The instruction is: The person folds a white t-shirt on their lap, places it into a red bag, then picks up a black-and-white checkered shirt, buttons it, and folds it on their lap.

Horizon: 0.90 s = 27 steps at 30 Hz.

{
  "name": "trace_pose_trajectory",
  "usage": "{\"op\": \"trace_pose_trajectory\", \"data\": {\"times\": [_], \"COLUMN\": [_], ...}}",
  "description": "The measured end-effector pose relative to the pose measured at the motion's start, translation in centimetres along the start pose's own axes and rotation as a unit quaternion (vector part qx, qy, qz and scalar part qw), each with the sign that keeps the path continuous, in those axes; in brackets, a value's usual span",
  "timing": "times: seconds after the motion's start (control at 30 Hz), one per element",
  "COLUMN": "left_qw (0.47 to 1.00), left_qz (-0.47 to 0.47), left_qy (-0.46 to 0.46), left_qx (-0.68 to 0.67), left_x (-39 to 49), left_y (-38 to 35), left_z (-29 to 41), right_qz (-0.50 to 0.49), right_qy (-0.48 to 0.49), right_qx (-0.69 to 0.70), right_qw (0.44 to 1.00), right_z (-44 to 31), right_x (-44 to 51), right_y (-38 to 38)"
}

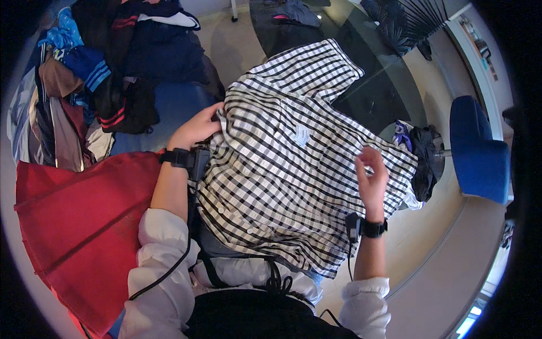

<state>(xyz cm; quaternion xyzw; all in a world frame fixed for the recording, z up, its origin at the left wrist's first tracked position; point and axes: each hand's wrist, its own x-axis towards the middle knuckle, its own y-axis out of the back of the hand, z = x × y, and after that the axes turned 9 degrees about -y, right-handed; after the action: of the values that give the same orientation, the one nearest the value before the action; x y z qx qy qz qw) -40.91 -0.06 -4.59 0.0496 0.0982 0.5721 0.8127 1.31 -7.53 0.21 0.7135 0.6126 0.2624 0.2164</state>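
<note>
A black-and-white checked button shirt [271, 169] is spread in front of me, over my lap and the glass table. My left hand [197, 129] pinches a fold of the shirt's fabric at its left edge. Over the right part of the shirt is my right hand [373, 176], fingers curled and thumb apart, with nothing visible in it. A short sleeve [313, 68] stretches away towards the far side. Near the shirt's middle is a small pale label [302, 135] that bears writing. Two pale buttons [220, 210] show along the lower left.
On a blue seat [178, 106] to the left lies a heap of mixed clothes [156, 55]. Red fabric [93, 224] spreads beside my left arm. Dark garments [425, 156] lie at the right edge of the round dark glass table [381, 95]. A blue chair [478, 152] stands farther right.
</note>
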Motion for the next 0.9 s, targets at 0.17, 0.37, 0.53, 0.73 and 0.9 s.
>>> {"op": "trace_pose_trajectory", "data": {"times": [0.17,0.37,0.53,0.73,0.9], "left_qw": [0.988,0.956,0.960,0.999,0.999], "left_qz": [0.092,0.074,-0.009,0.015,0.025], "left_qy": [-0.105,-0.230,-0.178,-0.031,0.030], "left_qx": [-0.062,-0.166,-0.214,0.038,-0.033], "left_x": [1.6,2.2,3.3,4.2,4.9], "left_y": [-0.3,-0.8,-0.4,-3.4,-3.3], "left_z": [1.9,5.8,5.0,0.9,0.9], "right_qz": [-0.130,-0.166,-0.191,-0.188,-0.165], "right_qy": [0.075,0.150,-0.065,-0.113,-0.089], "right_qx": [0.044,0.072,0.257,0.335,0.394], "right_qw": [0.988,0.972,0.945,0.916,0.900], "right_z": [-7.3,-12.8,-12.1,-11.5,-11.7], "right_x": [4.9,5.0,6.4,7.1,7.7], "right_y": [-7.3,-15.0,-15.2,-13.9,-12.3]}}
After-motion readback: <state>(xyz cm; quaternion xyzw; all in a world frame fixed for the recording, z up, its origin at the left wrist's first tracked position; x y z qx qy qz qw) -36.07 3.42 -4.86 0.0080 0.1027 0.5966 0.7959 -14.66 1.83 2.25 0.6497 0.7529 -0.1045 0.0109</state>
